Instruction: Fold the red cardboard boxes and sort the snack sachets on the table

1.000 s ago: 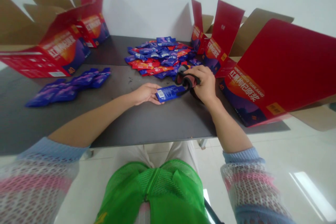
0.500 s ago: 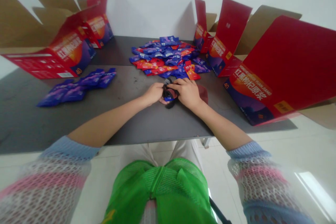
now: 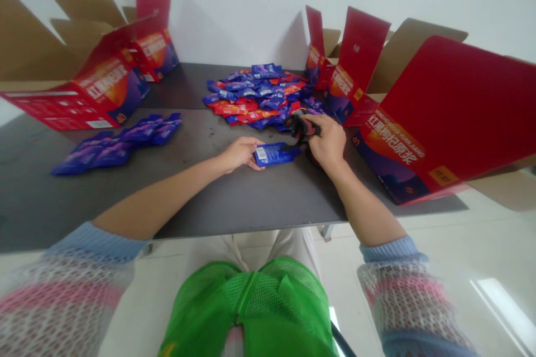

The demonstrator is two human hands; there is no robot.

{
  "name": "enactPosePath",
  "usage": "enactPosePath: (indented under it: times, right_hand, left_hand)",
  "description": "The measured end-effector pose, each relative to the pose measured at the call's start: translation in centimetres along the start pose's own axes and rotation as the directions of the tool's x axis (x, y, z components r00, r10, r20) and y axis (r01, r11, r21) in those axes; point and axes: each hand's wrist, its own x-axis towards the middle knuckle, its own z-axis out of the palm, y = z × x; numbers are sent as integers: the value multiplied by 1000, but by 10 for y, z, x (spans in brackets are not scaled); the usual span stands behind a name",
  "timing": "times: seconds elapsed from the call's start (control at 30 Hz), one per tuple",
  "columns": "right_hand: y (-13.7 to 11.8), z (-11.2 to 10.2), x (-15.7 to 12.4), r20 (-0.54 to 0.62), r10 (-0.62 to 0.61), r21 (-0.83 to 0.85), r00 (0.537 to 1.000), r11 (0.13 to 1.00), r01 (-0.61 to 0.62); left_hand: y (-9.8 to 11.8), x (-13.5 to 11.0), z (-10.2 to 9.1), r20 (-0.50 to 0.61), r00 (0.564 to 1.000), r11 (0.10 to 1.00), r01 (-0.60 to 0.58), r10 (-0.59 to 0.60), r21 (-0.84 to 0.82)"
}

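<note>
A blue sachet [image 3: 274,154] lies on the dark table [image 3: 234,195] between my hands. My left hand [image 3: 238,153] pinches its left end, fingers closed on it. Just to the right, my right hand [image 3: 325,139] is closed around a black hand tool [image 3: 298,124] whose front end touches the sachet's right end. Behind them spreads a heap of blue and red sachets [image 3: 259,95].
A row of blue sachets [image 3: 119,139] lies at the left. Open red cartons stand at the back left [image 3: 104,81], back right [image 3: 339,75] and near right [image 3: 439,122]. A green mesh bag [image 3: 255,307] rests on my lap below the table's front edge.
Half a second ago both hands were bunched together over the sachet and tool. They have drawn apart: the right hand moved right and back with the tool, and the sachet lies stretched out flat.
</note>
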Motion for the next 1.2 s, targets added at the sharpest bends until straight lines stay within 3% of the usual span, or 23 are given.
enactPosePath:
  times: [0.07, 0.13, 0.23, 0.3, 0.43, 0.57, 0.73, 0.83, 0.97, 1.03, 1.1, 1.2]
  right_hand:
    - [-14, 4, -6, 19, -101, 52, 995, 994, 100]
    - [-28, 11, -12, 112, -249, 103, 962, 966, 238]
    - [-38, 23, -15, 270, -490, 204, 829, 870, 448]
    - [-34, 30, -11, 295, -587, 305, 754, 806, 507]
    - [-14, 29, 0, 288, -679, 468, 675, 715, 520]
    - [-8, 12, 2, 394, -591, 345, 705, 805, 482]
    - [4, -6, 7, 509, -301, 18, 806, 940, 340]
    - [19, -10, 14, 422, -159, -110, 893, 968, 225]
    - [24, -13, 17, 230, -161, 66, 960, 987, 149]
    - [20, -15, 15, 175, -200, 199, 964, 966, 164]
    - [12, -15, 11, 167, -300, 331, 939, 914, 233]
    - [-3, -7, 4, 194, -520, 519, 832, 774, 363]
  left_hand:
    - [0, -1, 2, -10, 1000, 1000, -5, 5, 0]
    - [1, -2, 4, -42, 999, 999, -33, 33, 6]
    - [2, -4, 7, -101, 993, 998, -58, 58, 9]
    - [3, -5, 7, -100, 994, 999, -44, 44, 5]
    - [5, -4, 3, -31, 999, 1000, -22, 22, 10]
    - [5, -4, -1, -26, 1000, 1000, 7, -7, -12]
    - [2, -2, -4, 18, 1000, 1000, 2, -1, -31]
    - [0, -1, -6, 23, 1000, 1000, -4, 4, -30]
    - [-1, -3, -4, 1, 1000, 1000, -21, 21, -17]
    - [1, -6, -1, -12, 1000, 1000, -17, 17, -2]
    - [3, -7, 2, -29, 1000, 1000, -5, 5, 9]
    - [4, -7, 5, -44, 999, 1000, -10, 11, 25]
